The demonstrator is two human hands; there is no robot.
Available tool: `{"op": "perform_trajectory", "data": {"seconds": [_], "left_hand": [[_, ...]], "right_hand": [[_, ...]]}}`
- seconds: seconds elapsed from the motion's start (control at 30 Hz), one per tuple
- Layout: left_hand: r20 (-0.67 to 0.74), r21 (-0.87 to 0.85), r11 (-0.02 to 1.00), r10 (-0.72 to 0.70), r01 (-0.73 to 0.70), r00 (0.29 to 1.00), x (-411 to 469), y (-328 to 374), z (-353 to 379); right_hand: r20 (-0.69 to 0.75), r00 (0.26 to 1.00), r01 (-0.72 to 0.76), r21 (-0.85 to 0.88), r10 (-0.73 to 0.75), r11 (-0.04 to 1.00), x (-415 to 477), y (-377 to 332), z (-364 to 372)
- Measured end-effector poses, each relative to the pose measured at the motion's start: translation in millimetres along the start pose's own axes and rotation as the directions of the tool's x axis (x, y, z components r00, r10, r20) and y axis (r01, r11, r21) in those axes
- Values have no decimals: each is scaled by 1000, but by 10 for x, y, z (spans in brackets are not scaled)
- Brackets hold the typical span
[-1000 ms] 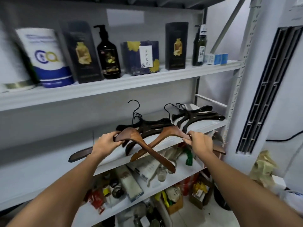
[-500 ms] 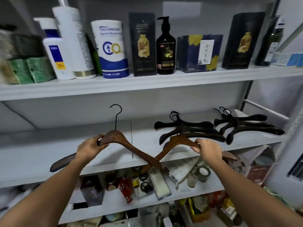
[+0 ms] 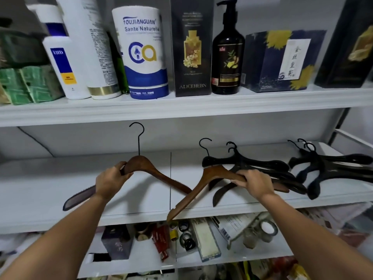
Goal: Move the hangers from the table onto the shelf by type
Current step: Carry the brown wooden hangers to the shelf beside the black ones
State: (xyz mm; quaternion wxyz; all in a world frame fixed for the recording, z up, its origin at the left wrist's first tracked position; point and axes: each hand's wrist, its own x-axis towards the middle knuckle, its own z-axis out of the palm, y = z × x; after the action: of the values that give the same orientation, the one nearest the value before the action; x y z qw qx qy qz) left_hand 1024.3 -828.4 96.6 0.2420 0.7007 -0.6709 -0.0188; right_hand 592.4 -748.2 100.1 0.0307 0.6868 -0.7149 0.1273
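item 1: brown wooden hanger (image 3: pixel 153 172), black wire hook upright. held over the middle shelf (image 3: pixel 50 178), at 9 o'clock of frame centre. the left grip (image 3: pixel 110 181) is curled round its shoulder beside the neck, and the far arm tip juts out at 8 o'clock of the wrist.

item 2: second brown hanger (image 3: pixel 199 191), at 3 o'clock of item 1, tilted. its low arm tip hangs past the shelf's front edge at 6 o'clock. the right grip (image 3: pixel 255 183) is closed round its other arm. the two hangers' inner arms overlap in view; contact cannot be told.

item 3: black hanger pile (image 3: pixel 258 163), lying on the middle shelf, just behind the right grip at 12 o'clock.

item 4: second black hanger pile (image 3: pixel 335 168), same shelf, at 3 o'clock of item 3, apart from it.

item 5: upper shelf (image 3: pixel 181 106), at 12 o'clock, carrying white bottles (image 3: pixel 60 65), a white-and-blue canister (image 3: pixel 145 53), a dark box (image 3: pixel 191 47), a pump bottle (image 3: pixel 228 57) and a navy box (image 3: pixel 268 63).

item 6: lower shelf (image 3: pixel 141 261), at 6 o'clock, with tape rolls (image 3: pixel 186 236) and mixed clutter.
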Motion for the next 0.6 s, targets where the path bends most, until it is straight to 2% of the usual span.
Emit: {"op": "perform_trajectory", "data": {"seconds": [0.3, 0.6], "left_hand": [[135, 26, 999, 35, -39, 990, 339, 595, 530], [175, 20, 1000, -18, 15, 984, 726, 322, 697]], "right_hand": [[-17, 1000, -14, 31, 14, 999, 413, 272, 146], [42, 998, -43, 54, 41, 998, 724, 235, 387]]}}
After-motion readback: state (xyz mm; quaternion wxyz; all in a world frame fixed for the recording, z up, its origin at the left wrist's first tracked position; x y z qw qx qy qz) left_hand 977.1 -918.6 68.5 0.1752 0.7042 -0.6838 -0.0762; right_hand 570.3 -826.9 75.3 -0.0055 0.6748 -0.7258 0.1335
